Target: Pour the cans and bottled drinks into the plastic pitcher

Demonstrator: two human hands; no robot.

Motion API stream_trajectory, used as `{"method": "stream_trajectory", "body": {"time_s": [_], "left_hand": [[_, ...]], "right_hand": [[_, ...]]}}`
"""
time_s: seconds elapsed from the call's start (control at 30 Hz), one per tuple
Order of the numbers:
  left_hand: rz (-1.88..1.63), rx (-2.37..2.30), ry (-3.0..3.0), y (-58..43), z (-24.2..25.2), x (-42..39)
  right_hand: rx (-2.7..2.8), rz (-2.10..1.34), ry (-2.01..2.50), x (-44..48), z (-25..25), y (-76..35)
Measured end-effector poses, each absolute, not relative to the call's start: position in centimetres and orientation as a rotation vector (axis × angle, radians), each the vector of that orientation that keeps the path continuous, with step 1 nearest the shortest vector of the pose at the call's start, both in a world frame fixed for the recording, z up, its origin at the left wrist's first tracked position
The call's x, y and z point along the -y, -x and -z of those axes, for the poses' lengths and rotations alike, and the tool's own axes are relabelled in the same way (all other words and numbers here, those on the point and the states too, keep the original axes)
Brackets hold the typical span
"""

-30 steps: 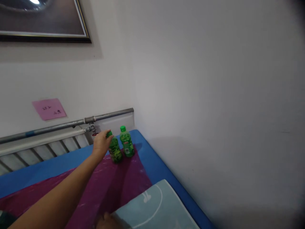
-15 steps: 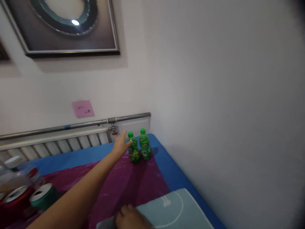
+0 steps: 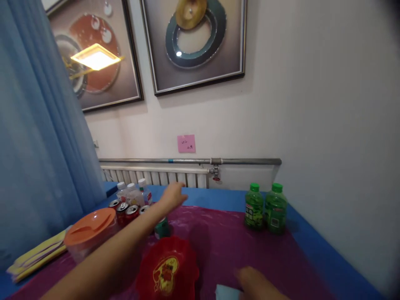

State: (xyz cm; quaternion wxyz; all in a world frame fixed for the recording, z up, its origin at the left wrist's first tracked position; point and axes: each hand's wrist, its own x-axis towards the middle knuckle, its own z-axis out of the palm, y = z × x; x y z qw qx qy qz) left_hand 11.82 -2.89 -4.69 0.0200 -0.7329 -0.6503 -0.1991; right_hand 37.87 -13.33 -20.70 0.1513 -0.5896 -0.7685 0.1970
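Note:
My left hand reaches out over the purple cloth with its fingers stretched and nothing in it. It hovers just above a green can and to the right of several red cans and clear white-capped bottles. Two green bottles stand upright side by side at the right, apart from both hands. My right hand is blurred at the bottom edge, next to a light blue item; its fingers are smeared.
A red plastic bowl lies in front of me. A clear container with an orange lid and yellow sheets sit at the left by a blue curtain. A radiator and pipe run along the back wall.
My left hand has let go of the left green bottle and swung left toward the cans. The view has turned left, showing the cans, bowl and curtain.

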Motion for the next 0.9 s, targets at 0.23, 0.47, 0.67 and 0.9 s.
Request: {"method": "stream_trajectory", "body": {"time_s": [0.23, 0.47, 0.67, 0.9], "left_hand": [[0.522, 2.442, 1.628, 0.9, 0.3, -2.5], [0.353, 2.675, 1.468, 5.1, 3.7, -6.9], [0.237, 2.699, 1.498, 3.7, 5.3, -7.5], [0.487, 2.385, 1.685, -2.6, -1.8, -2.3]], "right_hand": [[2.401, -0.348, 1.689, 10.4, 14.9, -27.4], [2.308, -0.429, 1.709, 7.9, 17.7, -29.3], [2.337, -0.477, 1.637, 6.8, 17.6, -29.6], [2.157, -0.444, 1.467, 8.0, 15.5, -29.3]]}}
